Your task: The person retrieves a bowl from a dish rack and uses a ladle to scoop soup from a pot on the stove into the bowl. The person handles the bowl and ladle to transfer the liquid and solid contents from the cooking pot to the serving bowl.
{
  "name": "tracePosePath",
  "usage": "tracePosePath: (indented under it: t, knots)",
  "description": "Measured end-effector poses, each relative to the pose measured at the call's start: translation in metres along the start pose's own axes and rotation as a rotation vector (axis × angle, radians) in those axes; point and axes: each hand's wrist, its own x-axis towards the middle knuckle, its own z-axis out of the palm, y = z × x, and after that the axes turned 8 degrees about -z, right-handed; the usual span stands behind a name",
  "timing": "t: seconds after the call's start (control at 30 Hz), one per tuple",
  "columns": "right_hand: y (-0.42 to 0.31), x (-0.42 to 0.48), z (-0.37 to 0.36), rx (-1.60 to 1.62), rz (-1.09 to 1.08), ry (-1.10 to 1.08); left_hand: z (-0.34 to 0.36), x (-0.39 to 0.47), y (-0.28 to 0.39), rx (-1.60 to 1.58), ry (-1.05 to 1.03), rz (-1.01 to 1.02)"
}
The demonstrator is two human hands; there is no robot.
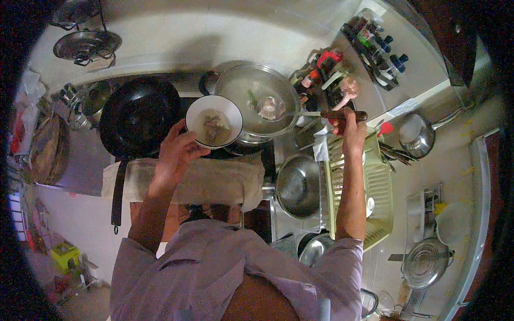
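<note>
My left hand (180,144) holds a white bowl (191,112) with a dark rim by its lower left side. Pale broth and a few pieces of food (217,126), perhaps meat, lie inside. My right hand (350,126) grips a ladle (311,114) by its dark handle. The ladle's head is in a large metal pot (241,78) of cloudy liquid and carries pale chunks (268,107). A green piece floats to the left of them. The bowl is above the pot's lower left rim and hides part of it.
A black frying pan (136,116) sits left of the pot, its long handle pointing towards me. At right are a steel basin (299,188) and a pale green dish rack (379,188) under my right forearm. Bottles and a spice rack (369,60) stand behind. A cloth (217,176) hangs along the front edge.
</note>
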Motion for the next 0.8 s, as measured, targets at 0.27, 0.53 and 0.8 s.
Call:
tracePosePath:
  t: [0.27,0.53,0.8]
  knots:
    - [-0.028,0.002,-0.013,0.028,-0.033,0.045,0.013,0.004,0.005,0.039,0.003,-0.082]
    - [-0.093,-0.005,-0.025,0.046,-0.139,0.058,0.015,0.026,-0.011,0.089,-0.144,-0.011]
    - [-0.127,-0.031,-0.012,0.044,-0.162,-0.092,0.029,0.034,-0.020,0.311,-0.221,0.097]
